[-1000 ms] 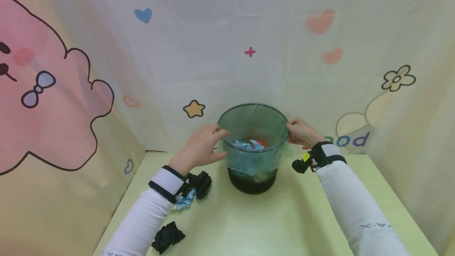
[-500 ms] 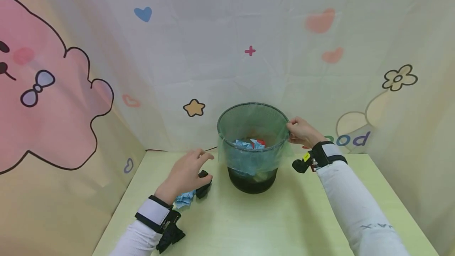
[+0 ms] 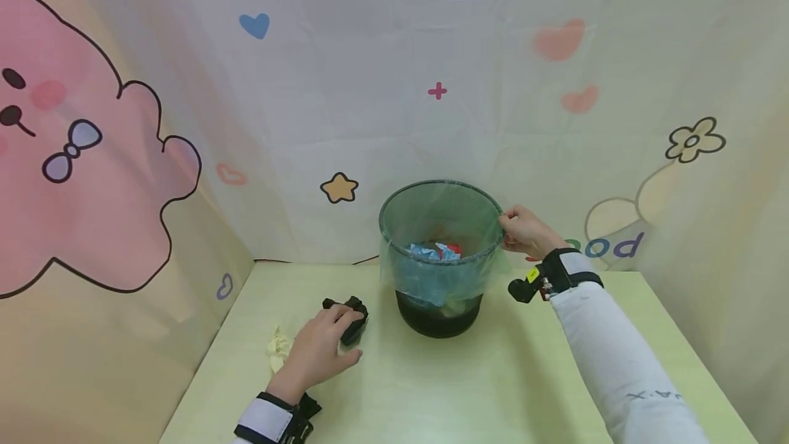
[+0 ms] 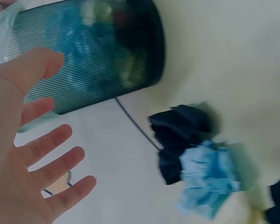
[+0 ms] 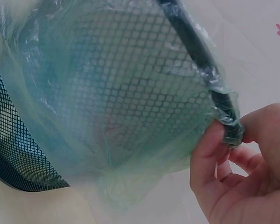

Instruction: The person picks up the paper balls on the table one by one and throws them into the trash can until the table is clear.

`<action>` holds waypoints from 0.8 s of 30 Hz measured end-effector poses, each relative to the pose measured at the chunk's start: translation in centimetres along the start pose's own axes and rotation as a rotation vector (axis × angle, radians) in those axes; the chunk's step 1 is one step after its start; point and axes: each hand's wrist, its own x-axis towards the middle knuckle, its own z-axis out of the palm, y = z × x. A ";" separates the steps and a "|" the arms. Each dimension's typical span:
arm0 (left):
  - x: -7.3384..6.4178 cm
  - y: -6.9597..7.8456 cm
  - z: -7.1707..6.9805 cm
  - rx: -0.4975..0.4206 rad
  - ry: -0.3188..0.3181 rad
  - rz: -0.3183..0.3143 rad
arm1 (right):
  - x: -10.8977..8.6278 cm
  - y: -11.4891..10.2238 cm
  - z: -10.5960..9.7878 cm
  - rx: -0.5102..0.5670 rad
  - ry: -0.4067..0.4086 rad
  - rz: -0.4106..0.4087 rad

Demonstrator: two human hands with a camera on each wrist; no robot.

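My right hand (image 3: 529,231) pinches the rim of a black mesh wastebasket (image 3: 439,321) on its right side. A thin green bag (image 5: 144,149) lines it and folds over the rim, between my thumb and fingers. Crumpled blue and red paper (image 3: 437,251) lies inside. My left hand (image 3: 317,348) hovers over the scraps left of the basket, fingers apart and holding nothing. Just beyond its fingertips lies a crumpled black paper (image 3: 353,331). A crumpled blue paper (image 4: 207,175) touches that black one in the left wrist view; the hand hides it from the head view.
Crumpled pale yellow paper (image 3: 279,348) lies left of my left hand. Another black scrap (image 3: 309,405) sits by the left wrist, partly covered. A light table (image 3: 444,396) holds everything, and a printed curtain (image 3: 296,122) hangs behind the basket.
My left hand has left the basket's left rim and come down and toward me, over the scraps. The right hand stays on the rim, and the basket has not moved.
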 end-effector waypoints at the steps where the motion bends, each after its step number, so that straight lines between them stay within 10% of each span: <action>1: -0.4 -0.1 0.3 0.003 -0.002 -0.010 | 0.0 0.0 0.0 -0.002 -0.003 -0.001; 14: -6.7 -2.0 3.4 0.029 0.018 -0.179 | 0.1 0.0 0.0 0.002 0.000 0.001; 24: -9.3 -3.1 4.8 0.045 -0.206 -0.367 | 0.2 0.2 0.0 0.010 0.006 0.016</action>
